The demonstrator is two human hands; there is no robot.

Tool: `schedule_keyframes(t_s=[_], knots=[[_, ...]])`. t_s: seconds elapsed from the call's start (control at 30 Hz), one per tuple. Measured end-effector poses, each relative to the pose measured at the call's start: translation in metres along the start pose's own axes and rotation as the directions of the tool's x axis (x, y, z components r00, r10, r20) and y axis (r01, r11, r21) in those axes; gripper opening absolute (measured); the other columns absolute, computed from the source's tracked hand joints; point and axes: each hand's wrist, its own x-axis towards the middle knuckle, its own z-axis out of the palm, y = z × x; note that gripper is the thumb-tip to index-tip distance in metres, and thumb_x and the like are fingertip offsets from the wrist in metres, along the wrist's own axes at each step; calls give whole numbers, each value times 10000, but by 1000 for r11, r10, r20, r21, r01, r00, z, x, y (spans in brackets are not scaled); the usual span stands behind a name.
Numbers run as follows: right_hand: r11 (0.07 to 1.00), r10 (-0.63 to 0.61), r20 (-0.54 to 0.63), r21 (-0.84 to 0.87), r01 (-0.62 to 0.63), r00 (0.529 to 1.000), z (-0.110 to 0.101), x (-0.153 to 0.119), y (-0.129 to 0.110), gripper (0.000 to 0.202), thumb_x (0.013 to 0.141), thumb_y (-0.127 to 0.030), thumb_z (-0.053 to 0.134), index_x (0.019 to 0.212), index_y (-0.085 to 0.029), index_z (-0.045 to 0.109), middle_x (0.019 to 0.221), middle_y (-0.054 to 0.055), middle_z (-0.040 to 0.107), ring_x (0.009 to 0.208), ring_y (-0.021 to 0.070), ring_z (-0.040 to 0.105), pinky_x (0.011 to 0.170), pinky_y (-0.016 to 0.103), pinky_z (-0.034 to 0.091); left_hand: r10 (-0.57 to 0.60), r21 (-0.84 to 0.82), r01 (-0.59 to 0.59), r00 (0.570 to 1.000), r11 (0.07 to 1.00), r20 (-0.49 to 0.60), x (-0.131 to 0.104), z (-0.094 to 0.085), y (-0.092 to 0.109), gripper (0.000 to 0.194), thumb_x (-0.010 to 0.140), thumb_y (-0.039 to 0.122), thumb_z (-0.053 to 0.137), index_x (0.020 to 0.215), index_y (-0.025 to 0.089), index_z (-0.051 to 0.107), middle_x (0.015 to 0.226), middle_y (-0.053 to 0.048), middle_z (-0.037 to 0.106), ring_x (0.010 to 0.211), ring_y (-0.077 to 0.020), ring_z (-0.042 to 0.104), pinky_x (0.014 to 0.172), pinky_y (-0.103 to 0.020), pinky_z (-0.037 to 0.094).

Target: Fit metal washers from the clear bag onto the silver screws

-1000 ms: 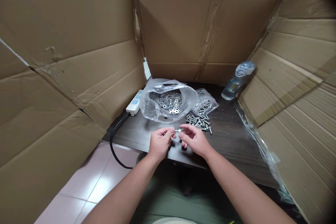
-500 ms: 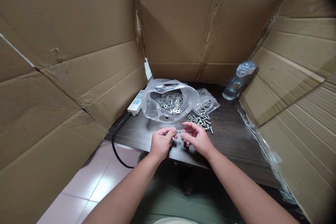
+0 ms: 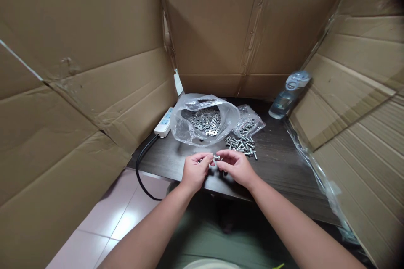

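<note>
Pinched between the thumb and fingers of my left hand (image 3: 196, 171) is a small silvery bolt (image 3: 216, 157), its free end pointing right. A wider ring-like piece, perhaps a washer or nut, appears on it, too small to make out. My right hand (image 3: 237, 167) has its thumb and fingertips closed round that free end. Just beyond my right fingers lies a loose pile of bolts (image 3: 241, 143). Behind my left hand, an open clear plastic bag (image 3: 181, 128) holds many metal washers (image 3: 210, 124).
A smaller clear bag (image 3: 257, 124) with bolts lies behind the pile. A white power strip (image 3: 163, 126) with a black cable (image 3: 138, 164) is on the left. A water bottle (image 3: 285, 98) stands back right. Cardboard walls (image 3: 214, 29) surround the dark table (image 3: 284, 168).
My right fingers have come closer together and moved slightly left, onto the bolt's free end. The left hand keeps its pinch in nearly the same place.
</note>
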Motion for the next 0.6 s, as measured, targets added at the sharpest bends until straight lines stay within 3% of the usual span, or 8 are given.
schedule_keyframes(t_s=[0.07, 0.17, 0.3, 0.37, 0.47, 0.53, 0.6], knots=[[997, 14, 8, -76, -13, 1000, 0, 1, 0, 309, 696, -441, 675, 756, -142, 630, 616, 18, 597, 477, 96, 508, 445, 213, 408, 7, 23, -7, 1000, 1000, 3, 0, 0, 0, 262, 694, 332, 698, 779, 85, 674, 546, -11, 560, 378, -20, 324, 359, -167, 202], [989, 39, -14, -143, -41, 999, 0, 2, 2, 441, 813, -522, 505, 621, -134, 585, 507, 13, 536, 401, 84, 460, 393, 209, 353, 18, 50, -18, 1000, 999, 3, -1, 0, -1, 266, 699, 334, 694, 785, 84, 677, 556, -18, 570, 380, -22, 329, 359, -170, 210], [1000, 26, 7, 4, -26, 1000, -2, 1, 1, 410, 693, -447, 681, 976, -166, 586, 690, 3, 590, 500, 97, 530, 422, 201, 394, 12, 15, -12, 1000, 1000, -5, -1, 0, -1, 262, 702, 338, 691, 773, 87, 672, 552, -14, 566, 377, -19, 316, 359, -169, 200], [999, -11, 14, 48, 10, 1000, -2, 0, -1, 480, 606, -376, 759, 1006, -176, 585, 745, 7, 605, 582, 108, 558, 491, 210, 437, 3, 0, -3, 1000, 1000, -5, -1, 0, -1, 263, 696, 338, 696, 774, 88, 671, 542, -8, 557, 376, -19, 315, 360, -167, 197], [999, -5, 1, -41, 5, 1000, 0, 0, -3, 308, 652, -412, 720, 772, -141, 636, 640, 15, 601, 516, 95, 518, 483, 215, 420, -4, 15, 4, 1000, 1000, -5, -1, 1, 0, 276, 685, 343, 702, 782, 87, 672, 541, -8, 556, 378, -22, 322, 360, -167, 201], [990, 29, -2, -141, -29, 1000, 1, 0, -2, 387, 752, -489, 604, 619, -125, 611, 533, 21, 566, 430, 81, 465, 426, 209, 375, 3, 38, -3, 1000, 999, -2, -1, 1, 0, 286, 681, 349, 704, 780, 83, 672, 546, -13, 562, 381, -25, 328, 361, -169, 208], [986, 64, -30, -155, -68, 997, 1, 1, -1, 502, 816, -551, 478, 587, -120, 591, 492, 29, 544, 390, 81, 450, 384, 205, 342, 1, 40, -1, 1000, 999, -3, -1, 1, 0, 295, 679, 355, 705, 785, 82, 672, 552, -17, 568, 381, -26, 328, 361, -172, 210]])
